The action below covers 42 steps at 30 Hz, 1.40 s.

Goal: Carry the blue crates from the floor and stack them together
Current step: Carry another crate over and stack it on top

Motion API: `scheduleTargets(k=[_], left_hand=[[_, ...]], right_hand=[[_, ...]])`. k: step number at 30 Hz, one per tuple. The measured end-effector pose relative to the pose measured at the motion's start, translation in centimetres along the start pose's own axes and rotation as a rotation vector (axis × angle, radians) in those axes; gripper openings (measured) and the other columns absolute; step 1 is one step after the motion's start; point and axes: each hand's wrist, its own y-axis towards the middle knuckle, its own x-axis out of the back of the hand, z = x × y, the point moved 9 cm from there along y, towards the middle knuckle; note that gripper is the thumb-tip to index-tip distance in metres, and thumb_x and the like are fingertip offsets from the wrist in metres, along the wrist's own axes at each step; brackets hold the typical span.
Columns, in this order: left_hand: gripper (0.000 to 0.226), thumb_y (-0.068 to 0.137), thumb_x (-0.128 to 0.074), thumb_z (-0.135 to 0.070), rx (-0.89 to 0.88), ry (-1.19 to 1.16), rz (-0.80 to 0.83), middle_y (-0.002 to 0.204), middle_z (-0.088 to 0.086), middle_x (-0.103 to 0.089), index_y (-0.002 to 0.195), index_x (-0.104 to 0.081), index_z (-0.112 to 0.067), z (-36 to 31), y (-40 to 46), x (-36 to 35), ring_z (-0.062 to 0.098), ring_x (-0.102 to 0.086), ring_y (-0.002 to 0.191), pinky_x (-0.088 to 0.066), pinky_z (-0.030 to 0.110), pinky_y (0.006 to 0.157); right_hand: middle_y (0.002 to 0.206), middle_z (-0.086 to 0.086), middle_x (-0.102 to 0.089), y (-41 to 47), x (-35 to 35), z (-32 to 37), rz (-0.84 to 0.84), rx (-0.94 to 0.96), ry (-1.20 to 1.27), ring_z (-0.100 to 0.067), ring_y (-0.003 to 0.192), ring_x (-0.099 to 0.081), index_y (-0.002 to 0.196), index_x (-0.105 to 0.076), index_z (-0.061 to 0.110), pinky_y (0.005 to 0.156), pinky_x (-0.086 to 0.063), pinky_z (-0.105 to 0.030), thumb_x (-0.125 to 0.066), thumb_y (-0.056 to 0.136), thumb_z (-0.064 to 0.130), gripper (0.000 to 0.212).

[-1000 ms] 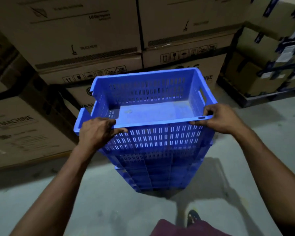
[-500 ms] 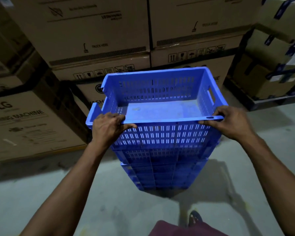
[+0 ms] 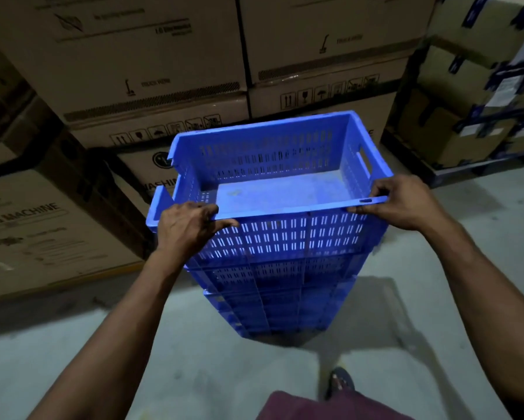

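We stand with both arms stretched forward, our left hand and right hand each grasping the near rim of the top blue crate, which sits on a stack of blue crates; about four show, the lower ones blurred. Cardboard boxes crowd the far side and left; bare floor opens near and right.
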Motion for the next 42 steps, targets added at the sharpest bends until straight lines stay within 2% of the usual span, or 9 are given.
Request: scheduleTargets(k=[5,9,14,19,23,27,30,37,42], left_hand=[[0.083,0.086,-0.028,-0.091,0.027,0.0,0.009,0.051,0.004,-0.05,0.066,-0.056,-0.016,0.1,0.4,0.0,0.027,-0.05,0.047,-0.024,0.028,0.044],[0.08,0.086,-0.031,-0.091,0.018,-0.048,0.002,0.051,0.001,-0.046,0.06,-0.042,-0.016,0.1,0.4,0.8,0.028,-0.05,0.049,-0.02,0.026,0.045],[0.078,0.089,-0.028,-0.09,0.028,-0.068,0.026,0.052,0.001,-0.045,0.061,-0.042,-0.019,-1.3,-0.1,1.7,0.026,-0.048,0.051,-0.021,0.028,0.047],[0.074,0.093,-0.026,-0.088,0.072,-0.003,0.027,0.053,0.0,-0.044,0.062,-0.04,-0.021,-3.4,-0.7,2.9,0.027,-0.047,0.05,-0.025,0.026,0.046],[0.074,0.095,-0.028,-0.085,0.083,-0.014,0.013,0.055,0.0,-0.048,0.063,-0.039,-0.019,-1.9,-1.5,2.7,0.029,-0.052,0.054,-0.027,0.027,0.047],[0.082,0.09,-0.023,-0.09,0.002,-0.05,0.017,0.06,0.002,-0.054,0.068,-0.045,-0.014,1.4,0.0,1.0,0.031,-0.062,0.068,-0.031,0.033,0.048],[0.087,0.087,-0.019,-0.094,-0.04,-0.092,0.068,0.06,0.004,-0.055,0.069,-0.046,-0.013,1.8,1.4,-0.3,0.03,-0.061,0.064,-0.037,0.038,0.048],[0.082,0.091,-0.025,-0.089,-0.01,-0.056,0.061,0.05,0.004,-0.046,0.061,-0.045,-0.015,-2.2,1.7,0.2,0.027,-0.048,0.049,-0.033,0.033,0.045],[0.095,0.083,-0.014,-0.096,0.008,-0.068,0.1,0.056,0.006,-0.057,0.069,-0.062,-0.015,-0.5,1.0,0.1,0.03,-0.057,0.056,-0.035,0.035,0.047]], right_hand=[[0.066,-0.005,-0.06,1.1,-1.0,-0.1,0.004,0.001,0.06,-0.024,0.065,-0.058,0.069,-0.058,0.011,0.062,-0.051,-0.043,-0.077,0.061,0.073,0.065],[0.071,-0.005,-0.059,1.0,-1.4,-0.2,0.023,0.054,0.037,-0.024,0.067,-0.058,0.07,-0.058,0.014,0.062,-0.049,-0.043,-0.078,0.068,0.07,0.059],[0.077,0.005,-0.059,1.5,-1.3,-0.7,0.028,0.076,-0.007,-0.015,0.07,-0.058,0.069,-0.059,0.023,0.064,-0.05,-0.038,-0.073,0.052,0.086,0.067],[0.092,0.005,-0.069,4.1,-0.6,-0.3,0.114,0.04,0.028,-0.018,0.086,-0.065,0.086,-0.072,0.024,0.081,-0.056,-0.042,-0.081,0.047,0.076,0.066],[0.083,-0.004,-0.068,4.4,-1.4,1.7,0.228,0.023,-0.027,-0.023,0.079,-0.063,0.079,-0.07,0.017,0.07,-0.051,-0.039,-0.083,0.057,0.069,0.059],[0.06,-0.018,-0.052,1.0,-2.1,1.6,0.133,0.061,-0.098,-0.029,0.056,-0.053,0.064,-0.053,0.004,0.051,-0.031,-0.034,-0.067,0.06,0.088,0.085],[0.056,-0.012,-0.052,-0.3,-2.1,0.8,0.116,0.061,-0.087,-0.025,0.053,-0.053,0.063,-0.052,0.007,0.049,-0.036,-0.037,-0.058,0.06,0.095,0.088],[0.059,-0.004,-0.057,2.0,0.5,-1.5,0.118,0.006,-0.062,-0.022,0.059,-0.056,0.064,-0.057,0.012,0.056,-0.043,-0.037,-0.065,0.047,0.094,0.084],[0.06,-0.005,-0.058,1.3,-0.7,-0.4,0.133,0.048,-0.14,-0.022,0.06,-0.057,0.063,-0.055,0.014,0.06,-0.049,-0.038,-0.063,0.055,0.094,0.081]])
